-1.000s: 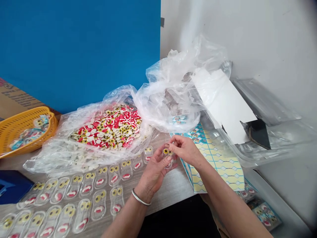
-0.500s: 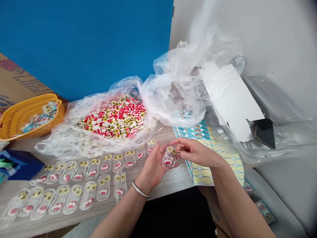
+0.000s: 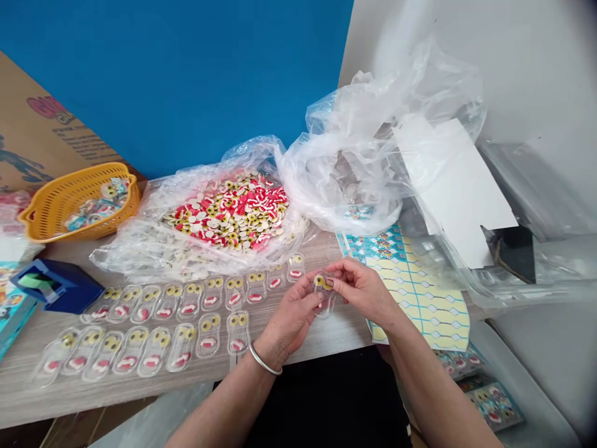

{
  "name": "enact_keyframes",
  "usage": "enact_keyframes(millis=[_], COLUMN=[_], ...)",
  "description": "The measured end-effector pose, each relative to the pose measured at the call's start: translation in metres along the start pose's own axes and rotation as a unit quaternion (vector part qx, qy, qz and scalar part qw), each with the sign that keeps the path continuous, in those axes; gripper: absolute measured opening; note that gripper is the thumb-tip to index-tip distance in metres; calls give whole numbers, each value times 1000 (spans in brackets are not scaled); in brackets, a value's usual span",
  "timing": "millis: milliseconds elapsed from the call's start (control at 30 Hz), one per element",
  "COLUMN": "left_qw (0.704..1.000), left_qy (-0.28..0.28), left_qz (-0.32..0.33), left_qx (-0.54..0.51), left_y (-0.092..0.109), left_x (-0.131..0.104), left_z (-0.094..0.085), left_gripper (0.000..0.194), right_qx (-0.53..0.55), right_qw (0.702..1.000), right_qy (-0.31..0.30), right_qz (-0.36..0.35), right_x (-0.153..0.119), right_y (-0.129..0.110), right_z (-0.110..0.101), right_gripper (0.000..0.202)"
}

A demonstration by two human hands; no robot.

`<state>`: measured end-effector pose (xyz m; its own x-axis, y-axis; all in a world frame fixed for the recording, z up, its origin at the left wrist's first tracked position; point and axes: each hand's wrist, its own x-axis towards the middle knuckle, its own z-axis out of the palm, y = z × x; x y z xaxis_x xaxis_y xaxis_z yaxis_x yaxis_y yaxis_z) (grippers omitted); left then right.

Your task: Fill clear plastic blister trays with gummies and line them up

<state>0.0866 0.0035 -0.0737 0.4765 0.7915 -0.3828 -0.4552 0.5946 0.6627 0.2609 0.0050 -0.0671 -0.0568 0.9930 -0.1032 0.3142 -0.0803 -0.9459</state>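
Between my hands is a clear plastic blister shell (image 3: 323,294) with two yellow eye pieces at its top and a red-and-white mouth piece below. My left hand (image 3: 297,311), a silver bangle on its wrist, grips the shell from the left with thumb and fingers. The thumb and fingers of my right hand (image 3: 359,287) close on its upper right edge, by the eyes. Two rows of similar filled shells (image 3: 209,333) lie on the table to the left. Behind them an open plastic bag (image 3: 186,264) holds a heap of loose eye and mouth pieces (image 3: 233,214).
An orange basket (image 3: 79,199) of packed items and a blue tape dispenser (image 3: 60,286) stand at left. Printed yellow-and-blue sheets (image 3: 429,298) lie right of my hands. Crumpled plastic (image 3: 354,162) and a white card (image 3: 457,180) sit behind. Packed items (image 3: 497,404) are low at right.
The camera view has shifted, so the scene sits farther right. My left fingers have closed onto the shell, and my right hand has moved closer, its thumb now at the eye pieces.
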Motion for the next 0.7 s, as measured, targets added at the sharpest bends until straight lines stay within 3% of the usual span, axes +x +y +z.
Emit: enact_keyframes(millis=[233,500,700], left_qw=[999,998,991], left_qy=[20,47,108], left_qz=[-16,14,80], left_qx=[-35,-34,-24], left_y=[-3,-4,-17], left_x=[-10,-14,-33], left_z=[-11,-15,-28], left_gripper=[48,44,36], right_qx=[73,-29,91], right_qw=[996,1000,990], right_qy=[-34,-13,-100], right_qz=[31,2,33], right_x=[-3,1,-6], right_y=[-4,-2,4], right_z=[7,18,42], right_gripper=[25,23,26])
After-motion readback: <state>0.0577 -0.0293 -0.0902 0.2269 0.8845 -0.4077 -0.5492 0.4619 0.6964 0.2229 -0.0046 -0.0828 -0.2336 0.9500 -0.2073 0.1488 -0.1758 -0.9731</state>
